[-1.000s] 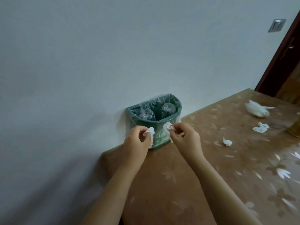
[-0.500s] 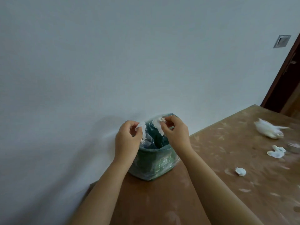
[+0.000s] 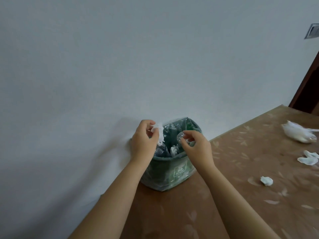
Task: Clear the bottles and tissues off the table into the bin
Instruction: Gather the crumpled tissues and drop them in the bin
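Observation:
A small green bin (image 3: 172,171) with a clear liner stands on the table's back left corner against the wall. Clear crushed bottles (image 3: 180,137) lie inside it. My left hand (image 3: 144,140) hovers over the bin's left rim, shut on a crumpled white tissue (image 3: 159,133). My right hand (image 3: 196,145) is above the bin's right side with its fingers loosely apart and nothing in them. A white tissue (image 3: 173,150) sits just inside the bin below that hand.
On the brown flower-patterned table (image 3: 233,169), a small tissue ball (image 3: 266,181), a flat tissue (image 3: 309,158) and a large wad (image 3: 296,132) lie to the right. Behind is a white wall, with a dark door frame (image 3: 305,87) at far right.
Both hands moved from in front of the bin to over its opening. My right hand let go of its tissue, which now lies in the bin. My left hand still holds its tissue.

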The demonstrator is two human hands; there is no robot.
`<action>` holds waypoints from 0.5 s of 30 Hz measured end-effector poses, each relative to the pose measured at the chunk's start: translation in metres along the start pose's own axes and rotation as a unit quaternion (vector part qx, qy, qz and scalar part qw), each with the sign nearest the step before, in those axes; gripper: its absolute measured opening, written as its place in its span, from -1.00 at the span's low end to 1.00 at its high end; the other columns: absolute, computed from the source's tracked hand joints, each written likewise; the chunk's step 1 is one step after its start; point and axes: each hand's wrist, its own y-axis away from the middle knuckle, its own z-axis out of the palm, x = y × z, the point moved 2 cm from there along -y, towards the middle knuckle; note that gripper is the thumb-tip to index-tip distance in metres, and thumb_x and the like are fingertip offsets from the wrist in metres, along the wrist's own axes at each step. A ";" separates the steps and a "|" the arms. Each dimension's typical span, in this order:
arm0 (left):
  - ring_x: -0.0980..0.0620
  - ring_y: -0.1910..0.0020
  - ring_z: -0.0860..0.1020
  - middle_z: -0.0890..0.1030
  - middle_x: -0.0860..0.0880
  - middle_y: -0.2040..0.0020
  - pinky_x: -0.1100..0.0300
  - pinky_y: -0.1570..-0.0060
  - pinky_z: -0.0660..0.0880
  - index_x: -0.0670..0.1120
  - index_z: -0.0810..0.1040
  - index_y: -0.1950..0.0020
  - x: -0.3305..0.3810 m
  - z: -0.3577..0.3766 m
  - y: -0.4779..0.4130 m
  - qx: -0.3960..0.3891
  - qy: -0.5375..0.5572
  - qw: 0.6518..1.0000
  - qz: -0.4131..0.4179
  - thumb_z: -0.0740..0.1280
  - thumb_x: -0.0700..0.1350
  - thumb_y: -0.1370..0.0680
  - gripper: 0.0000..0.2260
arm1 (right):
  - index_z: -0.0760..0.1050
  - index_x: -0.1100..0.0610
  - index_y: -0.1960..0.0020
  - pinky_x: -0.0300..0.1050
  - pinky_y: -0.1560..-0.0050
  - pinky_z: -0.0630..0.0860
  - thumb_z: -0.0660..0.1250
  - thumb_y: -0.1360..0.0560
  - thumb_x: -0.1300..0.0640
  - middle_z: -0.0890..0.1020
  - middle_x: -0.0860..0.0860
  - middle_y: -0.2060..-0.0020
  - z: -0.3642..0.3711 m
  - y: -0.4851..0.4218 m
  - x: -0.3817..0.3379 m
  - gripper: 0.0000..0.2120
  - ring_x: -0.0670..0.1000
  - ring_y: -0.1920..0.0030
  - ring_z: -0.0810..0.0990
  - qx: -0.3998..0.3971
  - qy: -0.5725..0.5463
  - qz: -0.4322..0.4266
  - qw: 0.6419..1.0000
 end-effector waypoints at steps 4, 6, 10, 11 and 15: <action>0.19 0.30 0.47 0.47 0.09 0.22 0.53 0.40 0.36 -0.10 0.47 -0.05 0.011 0.019 -0.012 0.006 0.023 1.000 -0.006 0.27 -0.24 -0.52 -0.86 | 0.52 0.11 -0.08 -0.50 0.23 0.34 0.34 -0.45 0.20 0.60 -0.02 0.16 -0.017 0.011 0.013 -0.80 -0.09 0.14 0.51 0.011 -0.002 -0.002 1.000; 0.13 0.28 0.47 0.49 0.02 0.18 0.53 0.43 0.35 -0.13 0.47 -0.07 0.011 0.028 -0.017 0.005 0.032 0.999 -0.031 0.25 -0.25 -0.52 -0.86 | 0.53 0.13 -0.07 -0.46 0.22 0.33 0.35 -0.44 0.21 0.60 -0.01 0.16 -0.023 0.013 0.018 -0.80 -0.05 0.12 0.52 0.014 0.001 0.004 1.000; 0.07 0.26 0.48 0.55 -0.06 0.10 0.38 0.42 0.34 -0.13 0.46 -0.07 -0.004 0.046 -0.017 -0.047 -0.001 0.994 -0.097 0.26 -0.25 -0.52 -0.85 | 0.53 0.13 -0.05 -0.45 0.21 0.31 0.35 -0.44 0.21 0.60 -0.02 0.16 -0.031 0.012 0.025 -0.81 -0.05 0.11 0.52 0.019 0.000 0.012 1.000; 0.07 0.25 0.49 0.57 -0.08 0.07 0.35 0.41 0.33 -0.14 0.46 -0.08 -0.009 0.049 -0.015 -0.061 -0.010 0.991 -0.118 0.28 -0.25 -0.50 -0.84 | 0.53 0.13 -0.05 -0.45 0.21 0.31 0.35 -0.44 0.20 0.61 -0.02 0.16 -0.032 0.012 0.025 -0.81 -0.06 0.12 0.51 0.021 -0.001 0.011 1.000; 0.03 0.12 0.51 0.58 -0.08 -0.04 0.25 0.23 0.38 -0.14 0.47 -0.17 -0.016 0.047 -0.011 -0.103 -0.035 0.984 -0.139 0.32 -0.19 -0.48 -0.74 | 0.53 0.12 -0.06 -0.29 0.16 0.34 0.34 -0.44 0.20 0.60 -0.01 0.15 -0.033 0.015 0.025 -0.81 -0.06 0.11 0.51 0.020 -0.001 0.008 1.000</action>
